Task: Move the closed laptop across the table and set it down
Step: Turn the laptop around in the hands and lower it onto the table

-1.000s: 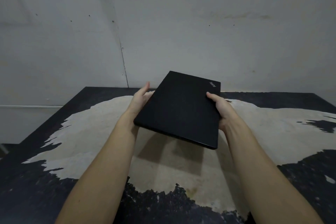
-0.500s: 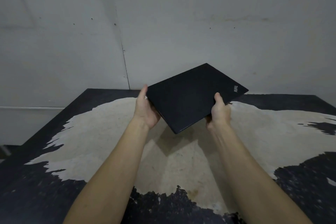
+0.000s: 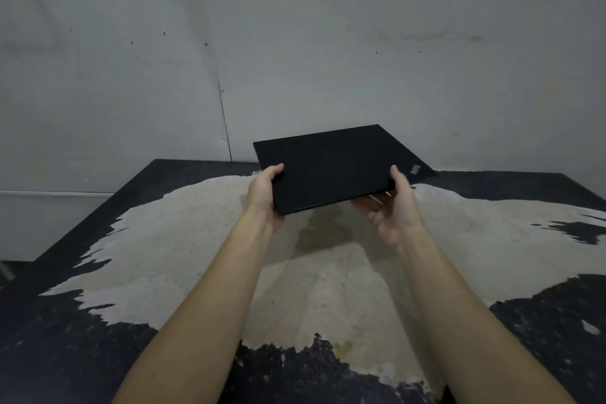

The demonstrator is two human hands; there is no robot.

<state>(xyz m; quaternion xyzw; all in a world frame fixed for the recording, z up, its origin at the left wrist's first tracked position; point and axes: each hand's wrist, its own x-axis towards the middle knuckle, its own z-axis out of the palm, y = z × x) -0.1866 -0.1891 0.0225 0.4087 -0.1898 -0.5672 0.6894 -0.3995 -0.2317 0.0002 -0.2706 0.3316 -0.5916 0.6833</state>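
A closed black laptop [image 3: 334, 167] with a small logo near its right corner hangs in the air above the far half of the table [image 3: 157, 239]. It lies nearly flat, its long near edge facing me. My left hand [image 3: 264, 193] grips the near left corner, thumb on the lid. My right hand [image 3: 393, 207] holds the near right part, thumb on top and fingers underneath. The laptop casts a shadow on the table below it.
The table is black with a large worn pale patch across its middle. A grey wall [image 3: 328, 43] rises right behind the far edge. The table's left edge runs diagonally toward the near left.
The laptop has turned from a diagonal pose to long edge facing me and has moved away toward the wall. Both hands stayed on it and shifted along its near edge.
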